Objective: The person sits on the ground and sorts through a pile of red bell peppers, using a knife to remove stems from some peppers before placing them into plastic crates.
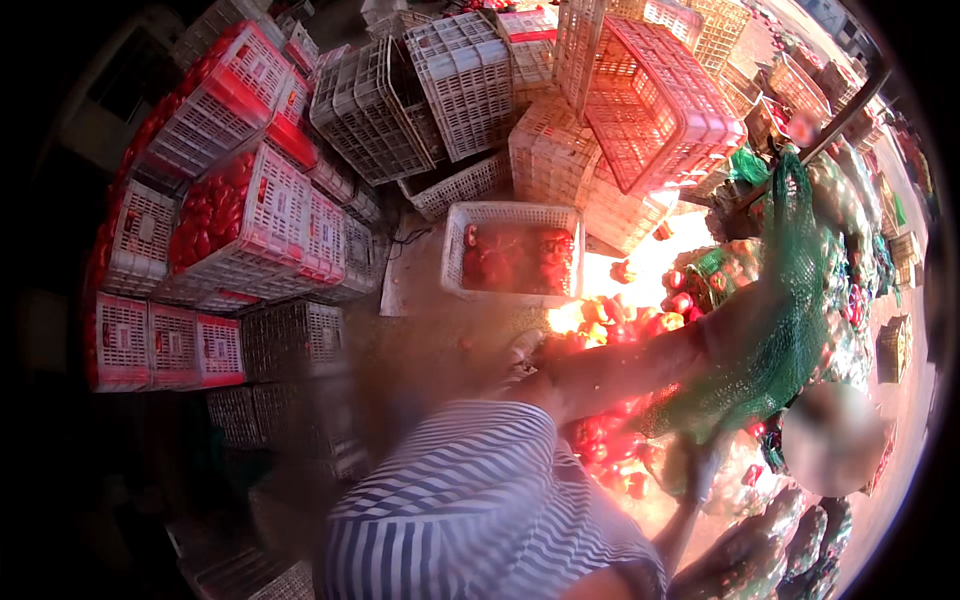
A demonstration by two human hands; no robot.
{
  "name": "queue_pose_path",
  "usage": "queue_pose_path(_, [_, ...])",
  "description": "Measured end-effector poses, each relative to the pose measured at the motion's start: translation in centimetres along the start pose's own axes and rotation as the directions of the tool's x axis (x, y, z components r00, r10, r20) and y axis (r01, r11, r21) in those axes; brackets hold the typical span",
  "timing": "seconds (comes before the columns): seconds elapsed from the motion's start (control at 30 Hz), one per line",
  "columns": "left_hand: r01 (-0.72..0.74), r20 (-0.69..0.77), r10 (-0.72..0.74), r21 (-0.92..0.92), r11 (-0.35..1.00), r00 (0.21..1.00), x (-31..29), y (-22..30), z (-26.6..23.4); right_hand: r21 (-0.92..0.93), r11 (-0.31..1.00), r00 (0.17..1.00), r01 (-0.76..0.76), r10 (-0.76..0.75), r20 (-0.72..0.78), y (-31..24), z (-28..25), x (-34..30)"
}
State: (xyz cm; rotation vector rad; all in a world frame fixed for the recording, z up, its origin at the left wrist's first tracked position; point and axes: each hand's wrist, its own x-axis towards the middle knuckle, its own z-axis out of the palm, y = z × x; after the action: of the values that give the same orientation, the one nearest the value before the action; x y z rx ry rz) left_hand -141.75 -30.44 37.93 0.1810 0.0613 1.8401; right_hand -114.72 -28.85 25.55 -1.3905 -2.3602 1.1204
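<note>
Both my arms reach to the right over a loose pile of red peppers (610, 440). A green mesh bag (785, 330) is stretched upright across my left hand (750, 305), which appears closed on the netting; motion blur and mesh hide the fingers. My right hand (700, 468) is lower, at the bag's bottom edge, and too smeared to show its fingers. Left of the pile, on the floor, a white plastic crate (512, 295) has red peppers in it. More peppers lie in bright sunlight between that crate and my left forearm.
Stacked crates (290, 220) packed with red peppers line the left. Grey empty crates (465, 85) stand at the back, with a tilted reddish crate (665, 110) on a pile beside them. Filled mesh sacks (800, 540) lie at right, near other people with blurred heads (835, 440).
</note>
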Motion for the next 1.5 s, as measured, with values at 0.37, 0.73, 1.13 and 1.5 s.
queue_pose_path(0.37, [0.339,-0.445,0.084,0.779,0.528,0.892,-6.1,12.0,-16.5,0.333,0.93,0.973,0.153,-0.202,0.116,-12.7,9.8,11.4])
queue_pose_path(0.73, [0.655,-0.488,-0.6,0.751,0.082,0.634,-0.9,-7.8,-20.5,0.376,0.9,0.892,-0.223,0.343,-0.293,-1.7,1.4,-4.6])
queue_pose_path(1.13, [0.501,-0.516,-0.844,0.774,-0.388,0.142,-10.3,-25.5,-22.7,-0.174,0.601,0.517,-0.78,0.464,-0.719,-1.8,12.1,-14.0])
queue_pose_path(1.5, [0.303,-0.657,-0.732,0.671,-0.676,-0.179,-20.5,-30.7,-26.7,-0.146,0.411,0.421,-0.9,0.728,-0.541,-0.6,14.5,-45.5])
